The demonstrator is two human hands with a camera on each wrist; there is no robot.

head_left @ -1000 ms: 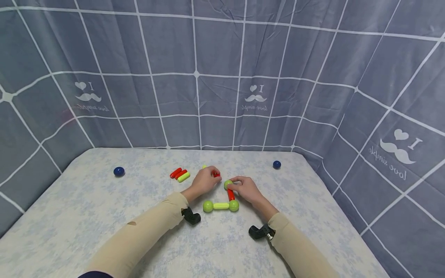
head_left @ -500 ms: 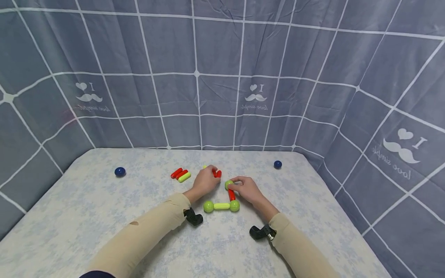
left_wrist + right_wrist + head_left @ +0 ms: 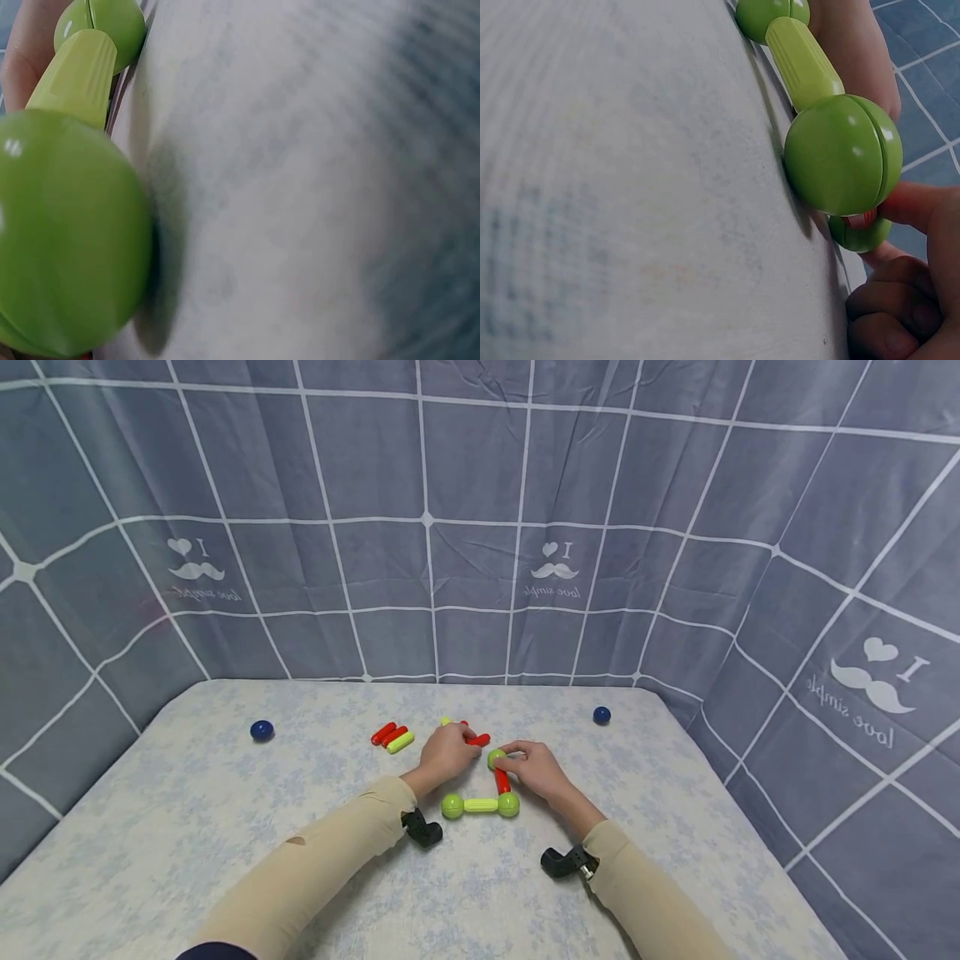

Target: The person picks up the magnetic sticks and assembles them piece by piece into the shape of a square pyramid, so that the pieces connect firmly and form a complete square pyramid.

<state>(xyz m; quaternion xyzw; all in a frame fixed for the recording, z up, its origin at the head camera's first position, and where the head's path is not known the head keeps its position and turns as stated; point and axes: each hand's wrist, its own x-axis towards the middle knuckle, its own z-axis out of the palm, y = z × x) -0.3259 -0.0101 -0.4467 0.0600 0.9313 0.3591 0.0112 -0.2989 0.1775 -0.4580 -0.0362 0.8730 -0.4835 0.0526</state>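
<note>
My left hand [image 3: 448,753] pinches a short red rod [image 3: 480,740] whose end sticks out to the right of the fingers. With its thumb and fingers, my right hand [image 3: 536,770] holds a green ball [image 3: 497,759]. That ball sits at the far end of a second red rod [image 3: 502,781], which joins a nearer green ball [image 3: 508,804]. From there a yellow-green rod [image 3: 481,805] runs left to another green ball [image 3: 452,806]. In the right wrist view the nearer ball [image 3: 840,157] partly hides the pinched one [image 3: 861,234].
Loose red rods [image 3: 384,733] and a yellow-green rod [image 3: 401,742] lie left of the left hand. More rod ends show just behind that hand. One dark blue ball [image 3: 262,731] rests far left, another blue ball [image 3: 602,715] far right. A grey curtain [image 3: 480,568] surrounds the table.
The red rod at my left fingertips has swung to point right, towards the held ball. My right hand stays on the green ball.
</note>
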